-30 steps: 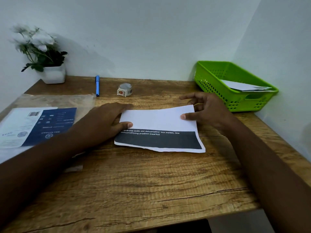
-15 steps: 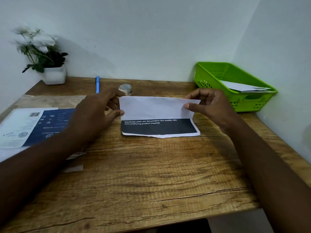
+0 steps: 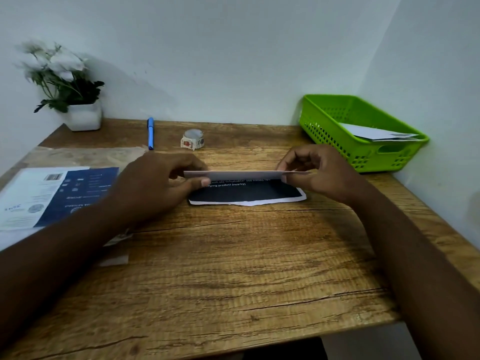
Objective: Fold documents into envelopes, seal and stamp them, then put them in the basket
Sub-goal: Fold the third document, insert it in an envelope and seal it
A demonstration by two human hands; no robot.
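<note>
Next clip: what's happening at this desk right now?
A person is folding a printed sheet on the wooden desk. The left hand and right hand each pinch an end of its far flap, lifted over the dark printed part that lies on the desk. The fold is not yet pressed flat. The green basket at the right already holds white envelopes. A stamp roll and blue pen sit behind, untouched.

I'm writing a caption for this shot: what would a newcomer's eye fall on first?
Mid-desk, the left hand and right hand each pinch an end of a white printed sheet with a black band, its far part lifted over the near part. At far right sits a bright green plastic basket holding white envelopes.
</note>
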